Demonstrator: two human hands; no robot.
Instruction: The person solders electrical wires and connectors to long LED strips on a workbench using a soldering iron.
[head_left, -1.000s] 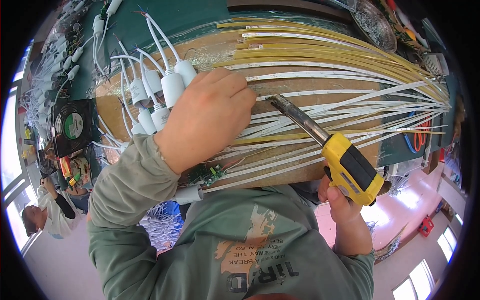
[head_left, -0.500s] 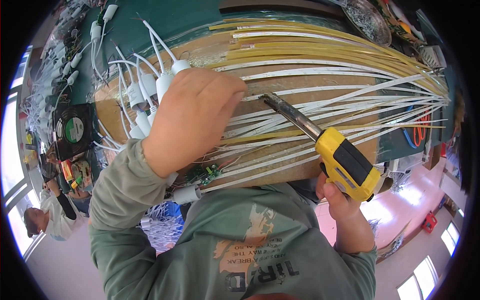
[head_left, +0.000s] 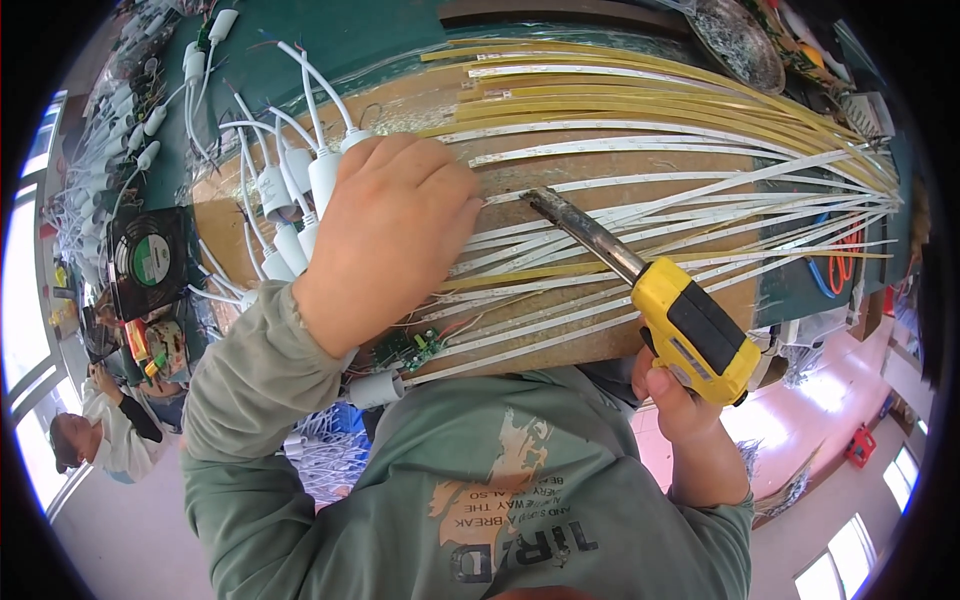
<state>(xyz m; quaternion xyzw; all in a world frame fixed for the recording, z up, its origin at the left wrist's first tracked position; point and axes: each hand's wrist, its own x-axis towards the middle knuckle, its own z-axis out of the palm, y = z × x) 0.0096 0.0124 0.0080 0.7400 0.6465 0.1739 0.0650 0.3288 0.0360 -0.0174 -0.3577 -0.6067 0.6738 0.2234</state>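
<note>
A brown board (head_left: pixel 560 330) is overlaid with yellow and white strips (head_left: pixel 700 150). The strips' near ends are pressed flat under the left hand (head_left: pixel 395 235). A yellow soldering iron (head_left: pixel 690 325) is gripped firmly by the right hand (head_left: pixel 675 400), tip resting on the strips.

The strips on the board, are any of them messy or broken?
None look broken. The light strips fan out and cross one another on the brown board, and a small green circuit board lies bare at the near edge, with loose thin wires beside it.

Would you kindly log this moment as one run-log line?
left hand: pressing LED strips on board | right hand: gripping yellow soldering iron | tip at strips
</note>
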